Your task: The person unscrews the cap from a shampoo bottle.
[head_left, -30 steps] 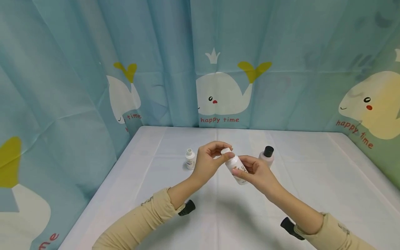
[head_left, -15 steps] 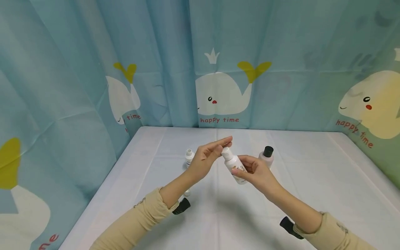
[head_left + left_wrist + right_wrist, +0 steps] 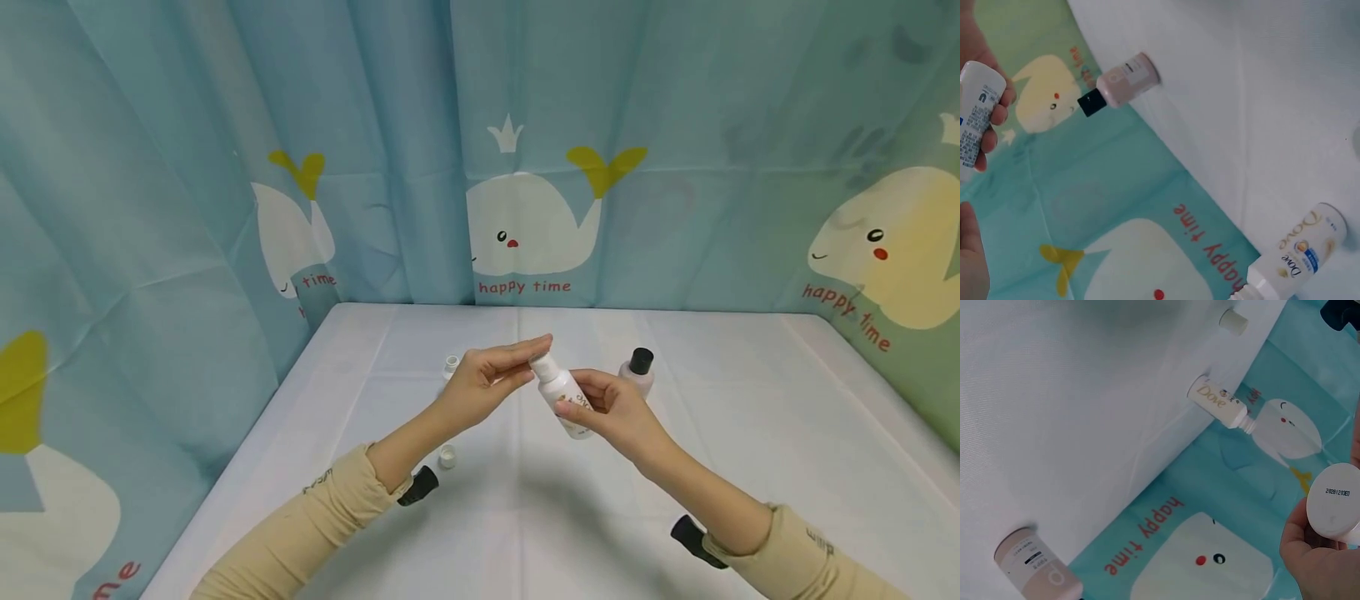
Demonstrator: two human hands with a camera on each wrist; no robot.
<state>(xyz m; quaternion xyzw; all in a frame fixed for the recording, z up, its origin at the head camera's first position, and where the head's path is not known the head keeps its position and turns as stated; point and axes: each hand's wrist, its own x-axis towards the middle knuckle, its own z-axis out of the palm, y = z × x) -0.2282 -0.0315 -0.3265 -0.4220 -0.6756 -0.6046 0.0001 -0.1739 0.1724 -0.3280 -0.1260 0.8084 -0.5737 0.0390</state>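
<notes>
My right hand (image 3: 618, 412) grips a white bottle (image 3: 564, 397) by its body, tilted so that its white cap (image 3: 543, 367) points up and left. The left hand (image 3: 480, 385) lies at that cap, its fingers straight over the top and the thumb just below. In the right wrist view the held bottle's round base (image 3: 1335, 503) faces the camera, with a printed code. Small label print shows on the same bottle (image 3: 977, 119) in the left wrist view. Behind the left hand stands an uncapped white Dove bottle (image 3: 1297, 255), mostly hidden in the head view.
A loose white cap (image 3: 447, 456) lies on the white table (image 3: 600, 533) near the left forearm. Beyond the right hand stands a pink bottle (image 3: 637, 375) with a black cap. Whale-printed curtains (image 3: 405, 125) hang at the table's back and sides.
My left hand has gone from pinching the cap to straight fingers over it, and its forearm has shifted left, uncovering the loose cap. The right hand keeps its grip on the bottle.
</notes>
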